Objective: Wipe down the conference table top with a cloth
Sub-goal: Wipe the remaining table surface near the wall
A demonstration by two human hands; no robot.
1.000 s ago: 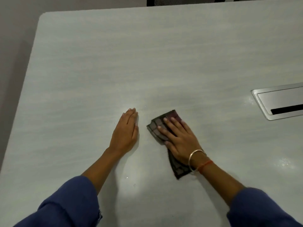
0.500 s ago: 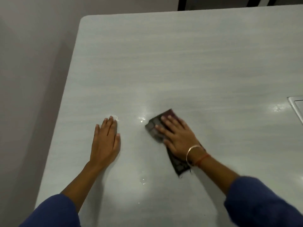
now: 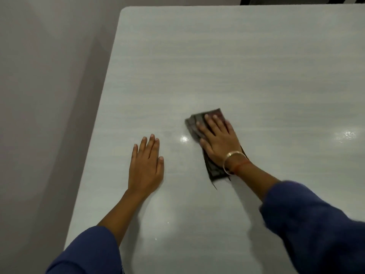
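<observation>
While lying just right of frame centre on the pale surface (image 3: 237,66), dark folded cloth (image 3: 194,123) pinned flat under right hand (image 3: 219,143). Fingers (image 3: 211,123) straight and spread, pressing down, not curled round it. Cloth tail trailing beneath the wrist toward lower right. Left hand (image 3: 145,167) at lower centre-left, palm down on the surface, fingers straight, holding nothing, apart from the cloth. Gold bangle (image 3: 233,153) on right wrist.

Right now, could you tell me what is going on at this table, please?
A person in blue sleeves is wiping the pale conference table with a dark cloth. The right hand, with a bangle at its wrist, presses flat on the cloth, fingers straight. The left hand rests flat on the bare table top, apart from the cloth and nearer the table's left edge.
</observation>
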